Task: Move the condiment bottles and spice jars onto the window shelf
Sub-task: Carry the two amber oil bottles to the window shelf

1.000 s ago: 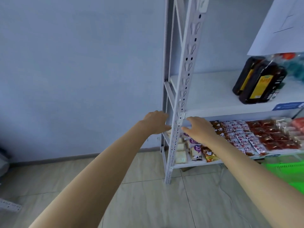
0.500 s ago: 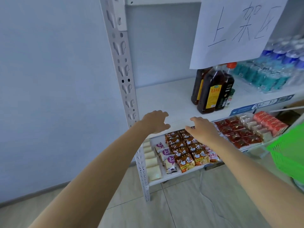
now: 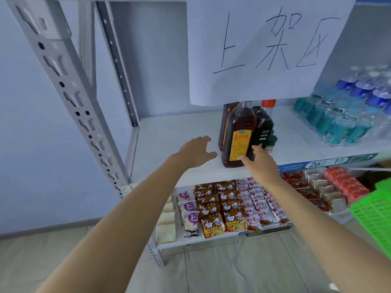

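A tall brown condiment bottle (image 3: pixel 238 136) with a yellow label stands at the front of the white shelf (image 3: pixel 169 134). Behind it on the left is a second brown bottle (image 3: pixel 224 123). To its right are a dark bottle (image 3: pixel 263 125) with a red cap and a small green-lidded jar (image 3: pixel 271 142). My right hand (image 3: pixel 261 163) touches the lower right side of the front bottle, thumb on its front and a finger between it and the dark bottle. My left hand (image 3: pixel 196 153) hovers with spread fingers just left of the bottles, holding nothing.
A paper sign (image 3: pixel 264 45) hangs over the bottle tops. Wrapped packs of water bottles (image 3: pixel 349 111) fill the shelf's right side. Snack packets (image 3: pixel 228 208) cover the lower shelf. A green basket (image 3: pixel 376 210) is at the right edge, and a perforated rack post (image 3: pixel 69 92) at left.
The view swung right and closer to the rack. Both hands rose from the shelf's front edge toward the bottles; my right hand now touches the front bottle.
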